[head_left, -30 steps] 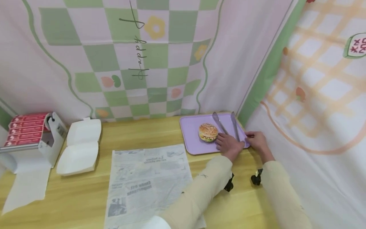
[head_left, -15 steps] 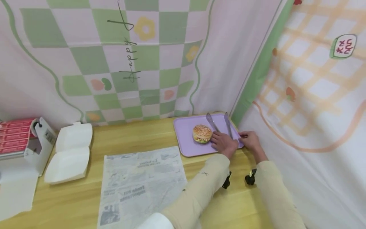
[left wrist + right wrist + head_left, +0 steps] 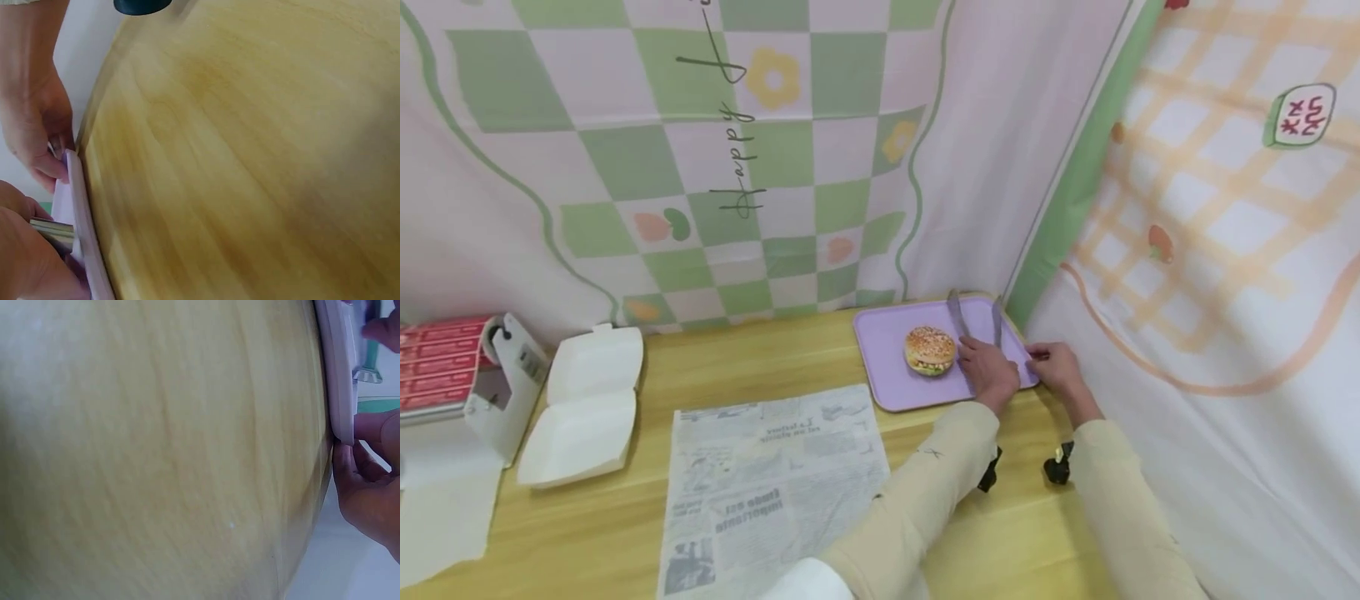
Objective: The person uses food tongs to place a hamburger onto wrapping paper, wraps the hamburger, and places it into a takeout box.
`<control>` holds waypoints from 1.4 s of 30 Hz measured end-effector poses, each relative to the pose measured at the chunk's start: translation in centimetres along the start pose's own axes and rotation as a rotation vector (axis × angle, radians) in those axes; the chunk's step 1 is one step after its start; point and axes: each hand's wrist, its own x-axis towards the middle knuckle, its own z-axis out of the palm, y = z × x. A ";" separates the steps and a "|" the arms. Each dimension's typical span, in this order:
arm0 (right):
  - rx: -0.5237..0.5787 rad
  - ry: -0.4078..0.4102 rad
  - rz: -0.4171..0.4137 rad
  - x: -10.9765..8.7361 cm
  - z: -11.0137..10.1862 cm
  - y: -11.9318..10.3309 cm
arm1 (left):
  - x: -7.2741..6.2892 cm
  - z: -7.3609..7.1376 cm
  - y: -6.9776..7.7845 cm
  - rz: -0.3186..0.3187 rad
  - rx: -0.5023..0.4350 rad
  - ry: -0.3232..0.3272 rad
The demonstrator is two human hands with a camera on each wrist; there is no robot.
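Since half a second ago, the left hand [image 3: 991, 373] has moved its fingertips a little farther up the lilac tray [image 3: 887, 329], away from the lower edge of the sesame burger [image 3: 929, 351], and the metal tongs [image 3: 957, 312] under it have turned slightly, their right arm pointing more directly toward the back. Burger, tray and right hand [image 3: 1055, 367] keep their places.

Writing shows on the checkered curtain [image 3: 844, 83], where "Happy" runs sideways in black script, with the start of another word cut off by the upper edge. Among the gray print of the newspaper-style sheet [image 3: 775, 467], "importante" can be made out; most of the rest is too blurred. Small lettering on the red-printed packs [image 3: 437, 362] at the far left is unreadable.

Golden brown and domed, the burger bun is speckled with pale seeds above a ruffled green and cream filling. It sits upright near the middle of the tray, just left of the tongs, whose two arms spread toward the back. Curled over the tongs, the left hand grips them near their joined end, while the right hand pinches the tray's near right corner at the edge of the wooden table [image 3: 752, 354]
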 end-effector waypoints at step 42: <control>-0.158 -0.020 -0.025 -0.4 -0.2 -1.7 | 1.5 -18.2 -9.9 0.774 0.524 -0.140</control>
